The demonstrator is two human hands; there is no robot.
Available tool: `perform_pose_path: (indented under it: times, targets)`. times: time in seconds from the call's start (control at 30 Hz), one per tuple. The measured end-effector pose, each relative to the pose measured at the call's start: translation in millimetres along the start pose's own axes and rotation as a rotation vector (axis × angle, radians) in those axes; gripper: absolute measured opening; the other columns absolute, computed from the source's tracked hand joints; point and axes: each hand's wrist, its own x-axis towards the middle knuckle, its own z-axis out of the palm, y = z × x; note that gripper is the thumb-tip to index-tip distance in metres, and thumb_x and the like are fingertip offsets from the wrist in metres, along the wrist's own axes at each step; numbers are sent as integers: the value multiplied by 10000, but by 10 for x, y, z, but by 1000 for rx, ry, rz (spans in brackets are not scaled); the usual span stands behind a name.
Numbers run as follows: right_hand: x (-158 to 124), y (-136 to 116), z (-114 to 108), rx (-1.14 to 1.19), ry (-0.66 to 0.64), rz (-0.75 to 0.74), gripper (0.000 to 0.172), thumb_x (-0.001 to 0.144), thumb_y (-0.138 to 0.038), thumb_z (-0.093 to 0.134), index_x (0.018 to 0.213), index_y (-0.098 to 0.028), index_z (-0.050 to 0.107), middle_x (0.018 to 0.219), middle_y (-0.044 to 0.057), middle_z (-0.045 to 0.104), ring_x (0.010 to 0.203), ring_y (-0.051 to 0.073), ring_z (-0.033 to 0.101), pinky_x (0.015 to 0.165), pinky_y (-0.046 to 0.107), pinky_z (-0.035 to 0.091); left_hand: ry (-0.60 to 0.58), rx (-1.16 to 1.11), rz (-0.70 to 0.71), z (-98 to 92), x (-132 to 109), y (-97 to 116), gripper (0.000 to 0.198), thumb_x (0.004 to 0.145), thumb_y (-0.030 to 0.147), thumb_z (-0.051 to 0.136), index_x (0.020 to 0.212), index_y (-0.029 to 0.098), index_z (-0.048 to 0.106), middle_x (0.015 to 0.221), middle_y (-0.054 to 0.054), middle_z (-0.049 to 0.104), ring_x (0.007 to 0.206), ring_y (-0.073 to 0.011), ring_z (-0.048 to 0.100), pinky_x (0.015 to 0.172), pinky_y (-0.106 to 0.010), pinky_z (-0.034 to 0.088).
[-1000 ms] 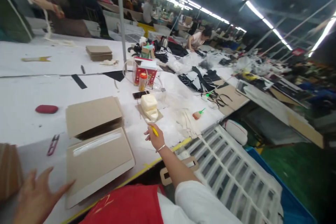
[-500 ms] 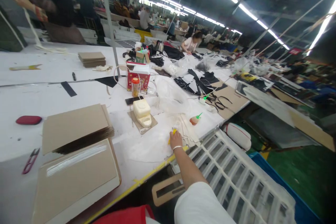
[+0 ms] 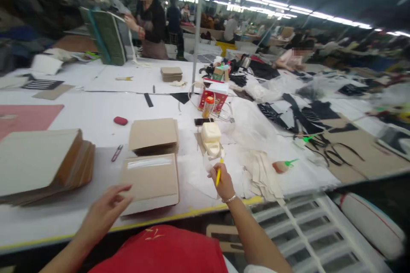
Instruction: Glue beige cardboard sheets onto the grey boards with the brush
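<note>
My right hand is closed around a slim yellow-handled tool. Its pale tip is blurred, so I cannot tell its exact kind. Just beyond that hand is a cream plastic container on a small board. My left hand is open and empty, fingers loosely stretched, at the near left corner of a beige board with a clear strip. Behind that board is a stack of beige boards. Off-white fabric strips lie right of my right hand.
Thick grey-beige boards are stacked at left. Purple thread snips and a red case lie nearby. A bottle with a green nozzle lies at right. A white slatted rack stands below the table edge. Co-workers stand beyond.
My view has swung left. My right hand, still gripping the yellow-handled tool, has moved left from beside the fabric strips to near the cream container. My left hand has come into view.
</note>
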Motion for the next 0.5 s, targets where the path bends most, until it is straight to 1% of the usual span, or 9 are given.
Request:
perform_pose_path:
  times: [0.03,0.1,0.13,0.17,0.2,0.27,0.33,0.43,0.5]
  targets:
    - [-24,-220,35,97,-57,-59,161,862,-344,354,940,-203,354,721,-8,600,679,119,621,618,210,429,-152,-146,-56,130,83,53,590,594,528,615,1109,257,518,905,-37,616,601,-126,553,456,-209,415]
    - [-65,-606,88,222,-184,-158,146,847,-342,388,897,-212,345,697,-15,599,656,118,624,619,215,438,-351,-499,-123,362,249,171,772,616,486,633,1281,261,312,1082,-104,547,631,-112,564,402,-170,352]
    - [-79,-760,112,256,-247,-200,140,841,-337,399,879,-214,343,686,-19,595,643,116,622,612,212,439,-433,-652,-153,449,317,224,760,642,484,619,1290,267,287,1103,-115,526,659,-106,574,397,-151,325]
    - [-88,-886,138,274,-305,-235,134,837,-330,407,867,-216,342,673,-24,589,629,113,620,602,209,437,-506,-765,-185,511,369,265,725,643,474,627,1266,261,323,1056,-104,540,647,-96,573,387,-139,297]
    - [-91,-983,169,280,-353,-263,129,832,-322,413,860,-218,343,659,-30,581,613,111,617,591,205,435,-532,-847,-200,548,402,286,653,634,445,650,1202,234,406,964,-78,563,615,-79,559,373,-127,258]
    - [-77,-1100,251,258,-410,-284,123,820,-308,424,854,-219,346,641,-38,566,589,112,611,569,201,427,-501,-949,-228,556,424,253,453,611,386,687,981,168,543,774,-21,559,548,-49,518,358,-117,215]
    - [-36,-1138,359,216,-404,-256,127,808,-306,428,855,-219,349,643,-39,559,577,117,610,549,200,418,-385,-1003,-270,505,425,121,322,602,344,702,799,136,556,680,8,531,530,-39,502,362,-111,245]
    - [74,-1125,570,133,-331,-182,134,809,-320,414,878,-217,365,641,-33,561,584,131,606,542,207,406,-247,-1050,-361,391,482,-170,288,615,333,687,757,142,527,677,10,546,587,-68,551,462,-145,401]
    - [176,-1111,740,39,-259,-148,157,809,-328,407,910,-209,384,622,-27,561,582,146,595,535,217,389,-193,-1004,-375,314,579,-346,269,638,344,655,761,145,521,682,2,560,610,-88,569,525,-193,452]
